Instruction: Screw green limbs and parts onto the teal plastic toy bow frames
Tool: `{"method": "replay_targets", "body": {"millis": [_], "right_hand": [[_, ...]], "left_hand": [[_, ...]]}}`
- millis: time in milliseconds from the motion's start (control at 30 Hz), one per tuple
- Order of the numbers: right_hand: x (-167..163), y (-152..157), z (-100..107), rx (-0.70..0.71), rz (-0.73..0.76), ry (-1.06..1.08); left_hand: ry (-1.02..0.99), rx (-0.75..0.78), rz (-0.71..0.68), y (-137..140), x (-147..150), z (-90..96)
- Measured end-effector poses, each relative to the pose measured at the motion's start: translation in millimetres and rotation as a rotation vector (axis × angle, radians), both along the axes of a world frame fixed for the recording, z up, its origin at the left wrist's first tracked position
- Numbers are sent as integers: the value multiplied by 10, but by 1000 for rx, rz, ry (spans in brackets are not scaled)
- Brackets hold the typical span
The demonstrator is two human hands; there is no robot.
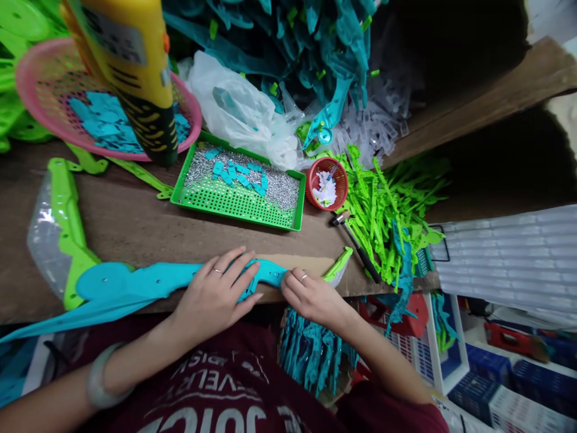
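A long turquoise plastic piece [169,279] lies along the table's near edge, its round end at the left. My left hand [219,287] rests flat across it with fingers spread. My right hand [309,291] has its fingers closed on the piece's narrow right end; the fingertips are partly hidden. Under its left part lies a green plastic piece [67,222] with a clear blade-like panel [44,237]. Just beyond my right hand, a green-and-clear tip [339,266] sticks out. In front of my hands stands a green perforated tray [234,212] with metal screws and small turquoise pieces.
A yellow-and-black power tool [135,78] hangs at the upper left over a pink basket [38,99] of turquoise pieces. A red basket [311,186], a hammer [360,248] and piled green parts [378,210] are at the right. A plastic bag [238,108] lies behind the tray.
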State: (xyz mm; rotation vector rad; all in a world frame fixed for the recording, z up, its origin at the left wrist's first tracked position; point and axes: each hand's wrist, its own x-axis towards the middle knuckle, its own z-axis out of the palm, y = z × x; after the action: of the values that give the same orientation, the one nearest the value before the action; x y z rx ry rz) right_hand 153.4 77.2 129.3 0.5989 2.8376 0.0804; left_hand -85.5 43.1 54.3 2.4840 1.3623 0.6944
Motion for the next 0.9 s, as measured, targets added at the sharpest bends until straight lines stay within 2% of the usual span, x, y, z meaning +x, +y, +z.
{"method": "replay_targets", "body": {"millis": [200,267,333,400,467,567,633,700,767,833,900], "right_hand": [[30,2,-49,-9,22,47],[29,-19,-45,-23,10,71],[47,-63,58,-69,-101,144],[86,-132,273,-118,-288,237],[133,-211,531,-137,-449,264],[208,-254,772,-69,-564,262],[270,-189,772,22,-613,332],[353,-63,699,99,-622,400],[447,73,633,123,-595,421],[535,175,612,98,-552,429],[616,238,625,61,-504,451]], "left_hand": [[110,-5,-119,-13,-91,-67],[149,61,-144,-21,-126,-82],[160,165,-180,-7,-168,-46],[127,271,-207,64,-208,68],[75,303,-219,212,-220,265],[145,118,-221,548,-156,647],[259,-69,-210,782,-111,875],[329,-117,-222,976,-159,1022],[360,13,-223,1114,-359,1075],[382,168,-167,1187,-687,1070],[359,174,-137,1193,-1038,1066]]}}
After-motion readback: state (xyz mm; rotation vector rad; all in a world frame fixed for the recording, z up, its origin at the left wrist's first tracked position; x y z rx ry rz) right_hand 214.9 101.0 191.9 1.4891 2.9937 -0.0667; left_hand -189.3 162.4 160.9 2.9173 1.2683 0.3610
